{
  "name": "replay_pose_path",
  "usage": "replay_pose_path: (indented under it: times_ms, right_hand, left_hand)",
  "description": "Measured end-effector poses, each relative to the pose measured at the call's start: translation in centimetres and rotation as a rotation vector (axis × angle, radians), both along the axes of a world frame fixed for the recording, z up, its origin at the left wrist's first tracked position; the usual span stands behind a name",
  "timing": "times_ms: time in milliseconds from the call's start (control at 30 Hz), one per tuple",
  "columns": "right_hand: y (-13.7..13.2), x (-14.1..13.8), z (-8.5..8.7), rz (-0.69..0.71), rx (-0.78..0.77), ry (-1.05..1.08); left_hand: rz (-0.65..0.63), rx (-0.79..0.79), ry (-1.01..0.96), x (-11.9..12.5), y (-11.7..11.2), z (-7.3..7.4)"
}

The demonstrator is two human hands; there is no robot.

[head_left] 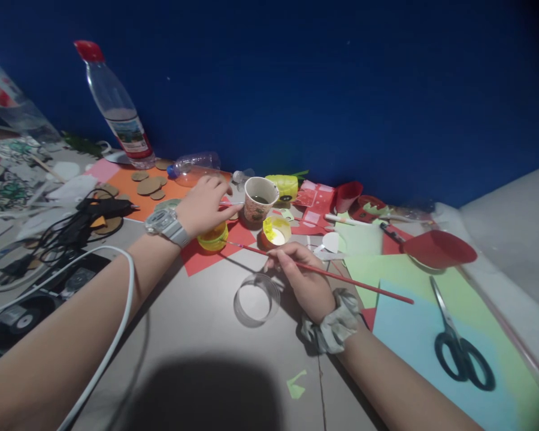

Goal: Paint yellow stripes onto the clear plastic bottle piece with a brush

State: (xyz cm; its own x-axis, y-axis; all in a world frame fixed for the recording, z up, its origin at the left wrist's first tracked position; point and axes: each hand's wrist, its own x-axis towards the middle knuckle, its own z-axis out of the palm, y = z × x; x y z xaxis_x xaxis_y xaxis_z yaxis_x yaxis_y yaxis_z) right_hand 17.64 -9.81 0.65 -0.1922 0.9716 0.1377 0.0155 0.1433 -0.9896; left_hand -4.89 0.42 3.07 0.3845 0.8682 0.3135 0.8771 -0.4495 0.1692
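Observation:
My right hand [303, 278] is closed round a thin paintbrush with a red handle [362, 284]. The brush tip points left, close to a yellow see-through container [214, 237]. Above that container, my left hand [204, 206] reaches forward with its fingers apart, its thumb near a patterned paper cup [257, 203] of dark liquid. Whether the thumb touches the cup, I cannot tell. Between my hands stands a small pot of yellow paint [276, 232], open at the top. A clear plastic ring [256, 300] rests on the table in front of my right hand.
Scissors [458, 347] lie on blue and green paper at right, near a red oval piece [440, 249]. At left are a tall bottle [123, 126], a glue gun [101, 208] and cardboard discs [149, 185]. A white cable [128, 281] crosses my left forearm. A blue wall [296, 90] stands behind.

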Motion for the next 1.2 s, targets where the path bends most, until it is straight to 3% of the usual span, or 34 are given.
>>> replay_pose_path:
  times_ms: [200,333,500,700,900,1033,1200]
  right_hand:
    - [0.11,0.15,0.05,-0.098,0.030,-0.055]
    - [0.12,0.10,0.05,-0.005,-0.007,-0.033]
    - [0.22,0.16,0.05,-0.097,0.029,-0.102]
    - [-0.01,0.01,-0.08,-0.008,-0.015,-0.023]
    - [0.04,0.07,0.07,-0.089,0.034,-0.080]
    - [-0.08,0.02,0.06,-0.004,0.000,-0.048]
    - [0.05,0.11,-0.02,-0.090,0.032,-0.081]
  left_hand:
    - [-0.028,0.035,0.037,0.13,-0.16,0.27]
    - [-0.043,0.037,0.037,0.28,-0.21,0.39]
    - [-0.078,0.027,0.021,0.32,-0.24,0.42]
    - [-0.089,0.036,0.041,0.26,-0.14,0.29]
    - [-0.092,0.029,0.049,0.27,-0.17,0.39]
    - [-0.094,0.026,0.059,0.31,-0.27,0.46]
    - [-0.105,0.033,0.067,0.29,-0.23,0.39]
